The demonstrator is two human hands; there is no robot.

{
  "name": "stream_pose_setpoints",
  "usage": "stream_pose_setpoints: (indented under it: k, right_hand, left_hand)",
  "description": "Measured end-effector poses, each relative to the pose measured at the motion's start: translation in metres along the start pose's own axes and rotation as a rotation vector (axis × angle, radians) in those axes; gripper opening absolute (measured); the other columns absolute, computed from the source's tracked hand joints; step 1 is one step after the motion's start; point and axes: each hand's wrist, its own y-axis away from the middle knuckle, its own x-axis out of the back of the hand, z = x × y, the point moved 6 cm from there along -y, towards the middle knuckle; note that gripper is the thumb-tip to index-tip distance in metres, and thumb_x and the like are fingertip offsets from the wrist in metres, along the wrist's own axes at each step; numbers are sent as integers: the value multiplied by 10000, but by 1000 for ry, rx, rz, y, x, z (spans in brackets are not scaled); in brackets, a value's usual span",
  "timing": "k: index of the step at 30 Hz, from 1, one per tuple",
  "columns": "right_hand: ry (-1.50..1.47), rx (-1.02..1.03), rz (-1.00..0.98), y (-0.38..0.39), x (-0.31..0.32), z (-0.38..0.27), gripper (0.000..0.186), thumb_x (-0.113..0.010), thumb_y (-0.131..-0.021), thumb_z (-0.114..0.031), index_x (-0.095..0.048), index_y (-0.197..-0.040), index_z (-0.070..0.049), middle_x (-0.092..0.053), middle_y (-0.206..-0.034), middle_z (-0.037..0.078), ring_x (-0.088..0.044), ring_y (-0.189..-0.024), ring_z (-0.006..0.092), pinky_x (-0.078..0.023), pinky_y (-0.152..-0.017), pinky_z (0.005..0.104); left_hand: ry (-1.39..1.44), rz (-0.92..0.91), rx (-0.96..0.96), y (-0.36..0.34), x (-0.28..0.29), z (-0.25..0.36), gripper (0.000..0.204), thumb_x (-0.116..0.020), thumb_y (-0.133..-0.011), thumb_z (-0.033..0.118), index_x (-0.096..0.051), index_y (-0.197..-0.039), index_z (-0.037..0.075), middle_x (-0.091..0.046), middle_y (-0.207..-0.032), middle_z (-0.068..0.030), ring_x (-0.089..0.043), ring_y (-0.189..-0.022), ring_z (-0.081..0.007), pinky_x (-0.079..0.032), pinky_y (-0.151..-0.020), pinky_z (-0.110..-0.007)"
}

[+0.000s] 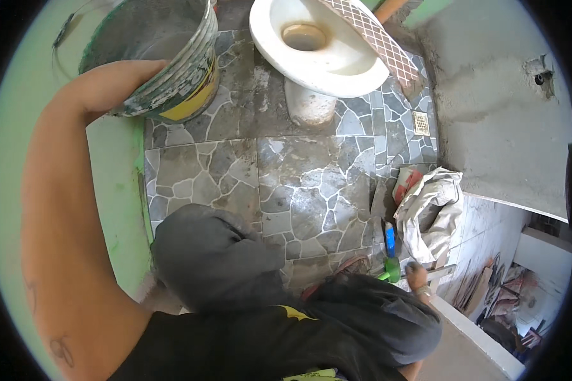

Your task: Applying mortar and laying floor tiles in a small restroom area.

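Note:
My left hand (124,79) is at the mouth of a mortar-splashed bucket (184,92) with a yellow patch, at the upper left. The bucket's wall hides its fingers, so I cannot see whether they grip anything. At the lower right, beside my knee, my right hand (416,275) is closed, next to a flat metal bar or blade (441,272). What it holds is too small to make out. A green tool or container (392,270) sits just left of that hand. Above it lies a tool with a blue handle (389,239).
A white toilet bowl (309,105) stands on the stone-patterned floor tiles (203,168), with a patterned tile piece (378,41) across its right side. A crumpled white sack (429,213) lies at the right. A floor drain (421,123) is near the grey wall (496,108).

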Motion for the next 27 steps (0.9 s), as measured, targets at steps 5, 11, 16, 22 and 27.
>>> stream_pose_setpoints:
  k: [5, 11, 16, 22, 27]
  right_hand:
    - [191, -248, 101, 41, 164, 20, 211, -644, -886, -205, -708, -938, -12, -705, -805, 215, -699, -735, 348, -537, -673, 421]
    - [-30, -149, 336, 28, 248, -89, 224, -614, -912, -160, -686, -1033, 14, -684, -745, 166, -681, -672, 232, -527, -649, 392]
    - [-47, -2, -23, -2, 211, -156, 273, -643, -899, -206, -698, -1026, 29, -677, -772, 207, -682, -708, 256, -503, -647, 392]
    - [-7, 63, 129, -7, 235, -178, 260, -667, -877, -277, -712, -967, -38, -691, -833, 235, -685, -782, 386, -531, -716, 444]
    - [183, 220, 233, 21, 248, -246, 219, -650, -873, -200, -673, -1008, -28, -696, -852, 201, -680, -810, 403, -541, -732, 471]
  left_hand:
    - [234, 32, -43, 87, -54, 18, 559, -614, -883, 491, -675, -1287, 110, -647, -1304, -127, -586, -1180, -273, -425, -1033, -416]
    - [286, 73, -143, 135, -48, 34, 530, -594, -910, 463, -669, -1294, 106, -648, -1301, -116, -585, -1176, -254, -418, -1042, -390]
    - [253, 102, -236, 169, -6, 115, 507, -577, -933, 440, -664, -1301, 102, -650, -1299, -107, -585, -1174, -239, -412, -1050, -369]
    - [184, 164, -350, 216, 17, 245, 464, -535, -968, 394, -663, -1298, 93, -661, -1270, -95, -596, -1148, -216, -421, -1038, -344]
    - [614, 191, -449, 184, 14, 222, 396, -471, -993, 320, -696, -1201, 69, -706, -1072, -64, -644, -963, -188, -487, -912, -307]
